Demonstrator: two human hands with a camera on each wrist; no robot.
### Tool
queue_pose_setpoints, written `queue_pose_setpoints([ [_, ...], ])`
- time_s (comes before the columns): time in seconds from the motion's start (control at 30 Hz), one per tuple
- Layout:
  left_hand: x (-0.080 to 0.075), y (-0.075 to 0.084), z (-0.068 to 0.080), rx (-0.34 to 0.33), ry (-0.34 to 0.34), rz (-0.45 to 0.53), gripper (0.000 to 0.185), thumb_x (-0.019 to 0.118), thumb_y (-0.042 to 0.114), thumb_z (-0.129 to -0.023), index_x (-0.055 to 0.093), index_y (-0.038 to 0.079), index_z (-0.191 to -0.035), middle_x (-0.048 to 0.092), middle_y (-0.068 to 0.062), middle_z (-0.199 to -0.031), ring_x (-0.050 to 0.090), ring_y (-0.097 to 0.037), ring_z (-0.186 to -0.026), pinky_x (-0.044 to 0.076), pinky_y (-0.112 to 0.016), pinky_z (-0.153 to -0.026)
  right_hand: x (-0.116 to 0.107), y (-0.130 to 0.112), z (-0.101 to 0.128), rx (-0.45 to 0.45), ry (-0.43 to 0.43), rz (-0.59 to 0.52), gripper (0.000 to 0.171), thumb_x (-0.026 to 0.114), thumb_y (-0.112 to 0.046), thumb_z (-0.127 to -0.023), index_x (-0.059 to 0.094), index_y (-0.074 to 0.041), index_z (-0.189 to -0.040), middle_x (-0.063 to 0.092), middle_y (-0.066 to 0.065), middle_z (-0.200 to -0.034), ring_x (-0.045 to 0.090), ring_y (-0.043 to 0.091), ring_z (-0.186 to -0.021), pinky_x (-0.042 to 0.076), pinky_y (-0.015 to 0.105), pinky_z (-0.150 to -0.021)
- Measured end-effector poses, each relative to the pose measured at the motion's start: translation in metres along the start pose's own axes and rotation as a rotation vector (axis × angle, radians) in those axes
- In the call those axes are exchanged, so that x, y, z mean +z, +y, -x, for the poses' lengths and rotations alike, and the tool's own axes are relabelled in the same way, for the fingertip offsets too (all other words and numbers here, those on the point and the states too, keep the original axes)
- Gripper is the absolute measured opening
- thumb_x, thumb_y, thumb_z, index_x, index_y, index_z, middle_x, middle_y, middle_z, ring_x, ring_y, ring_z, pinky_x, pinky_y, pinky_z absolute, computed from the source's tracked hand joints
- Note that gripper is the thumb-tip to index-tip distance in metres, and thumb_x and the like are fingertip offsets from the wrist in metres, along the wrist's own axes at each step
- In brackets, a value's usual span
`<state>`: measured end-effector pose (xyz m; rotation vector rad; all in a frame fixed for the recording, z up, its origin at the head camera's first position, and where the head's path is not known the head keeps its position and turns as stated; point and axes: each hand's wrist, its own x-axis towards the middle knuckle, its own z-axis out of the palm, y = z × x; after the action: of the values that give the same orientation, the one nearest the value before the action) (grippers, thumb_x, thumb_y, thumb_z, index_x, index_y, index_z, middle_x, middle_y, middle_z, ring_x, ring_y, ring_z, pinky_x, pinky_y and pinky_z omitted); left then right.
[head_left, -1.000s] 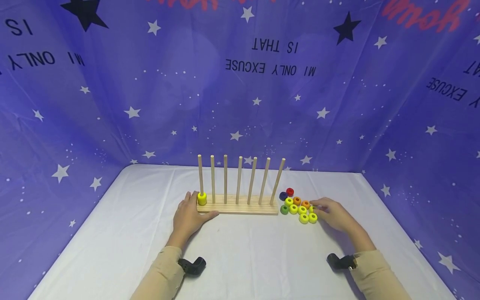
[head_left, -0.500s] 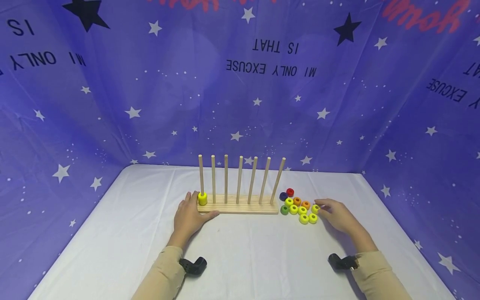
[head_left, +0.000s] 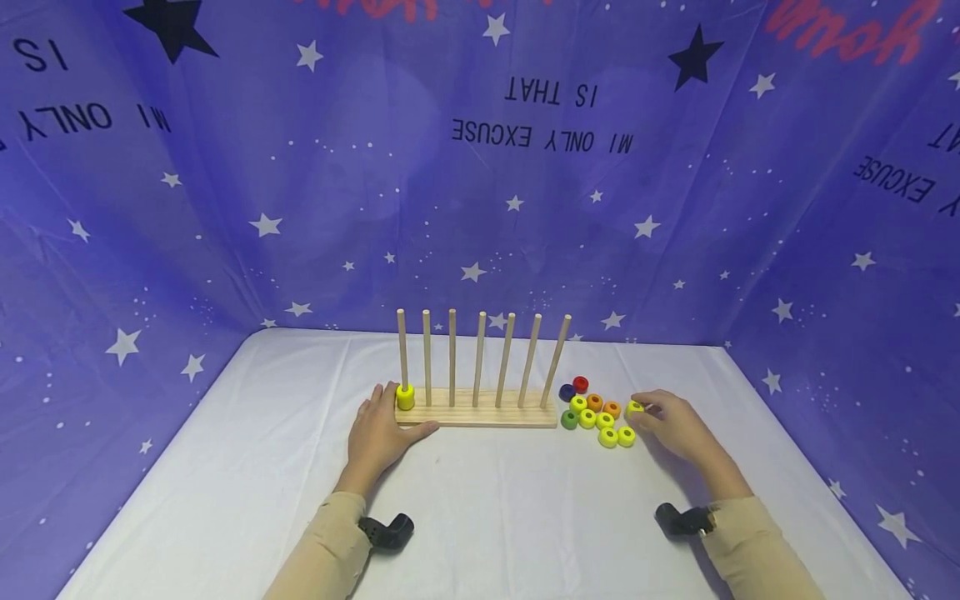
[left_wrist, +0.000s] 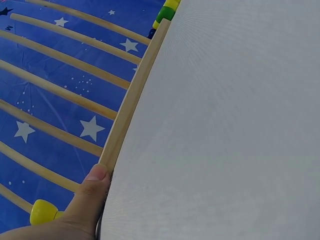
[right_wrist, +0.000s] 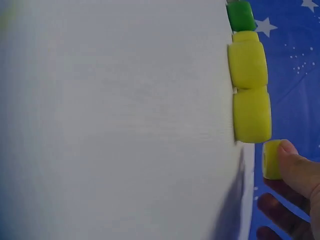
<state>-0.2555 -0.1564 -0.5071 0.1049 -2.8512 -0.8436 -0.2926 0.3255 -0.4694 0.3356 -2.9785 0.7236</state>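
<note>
Right wrist: small yellow bead point(right_wrist: 271, 159), pinched.

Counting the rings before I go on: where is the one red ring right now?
In the head view the red ring lies on the white table, at the far edge of the loose ring cluster right of the wooden peg rack, beside the dark blue ring.

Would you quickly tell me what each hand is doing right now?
Left hand: open, resting against the wooden peg rack.
Right hand: pinching a yellow ring.

Head cam high, frontal; 2 wrist cams table-level, close.
</note>
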Motion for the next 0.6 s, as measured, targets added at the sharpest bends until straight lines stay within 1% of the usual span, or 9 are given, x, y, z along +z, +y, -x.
queue_pose_setpoints([
  [0.17,0.0,0.0,0.0,0.005,0.005,-0.004,0.111,0.068,0.073,-0.065,0.032,0.005,-0.145,0.029,-0.026,-0.151,0.03,-0.049,-0.136,0.028,-0.06,-0.111,-0.013,-0.013,-0.012,-0.016,0.058,0.016,0.042,0.063,-0.031,-0.091,0.059,-0.005,-0.124,0.062,0.015,-0.121,0.059,0.033,-0.105,0.049,0.053,-0.088],
  [0.33,0.001,-0.001,0.001,0.004,0.011,0.002,0.112,0.068,0.074,-0.063,0.032,0.006,-0.145,0.03,-0.024,-0.151,0.03,-0.046,-0.137,0.027,-0.059,-0.112,-0.032,-0.039,-0.026,-0.05,0.097,0.009,0.043,0.057,-0.035,-0.094,0.058,-0.006,-0.125,0.06,0.015,-0.122,0.057,0.034,-0.107,0.048,0.054,-0.088],
  [0.47,0.002,-0.001,0.001,0.013,0.015,0.006,0.111,0.068,0.073,-0.064,0.034,0.005,-0.144,0.032,-0.021,-0.151,0.027,-0.039,-0.141,0.024,-0.054,-0.116,-0.045,-0.059,-0.038,-0.07,0.093,-0.022,0.043,0.054,-0.038,-0.095,0.057,-0.009,-0.127,0.059,0.013,-0.122,0.057,0.032,-0.107,0.049,0.053,-0.088],
  [0.6,0.002,-0.001,0.001,0.023,0.025,0.009,0.109,0.069,0.071,-0.065,0.035,0.004,-0.143,0.034,-0.021,-0.15,0.027,-0.037,-0.142,0.023,-0.053,-0.117,-0.055,-0.079,-0.05,-0.079,0.085,-0.053,0.044,0.052,-0.04,-0.096,0.056,-0.011,-0.129,0.057,0.011,-0.124,0.057,0.03,-0.106,0.051,0.05,-0.086],
])
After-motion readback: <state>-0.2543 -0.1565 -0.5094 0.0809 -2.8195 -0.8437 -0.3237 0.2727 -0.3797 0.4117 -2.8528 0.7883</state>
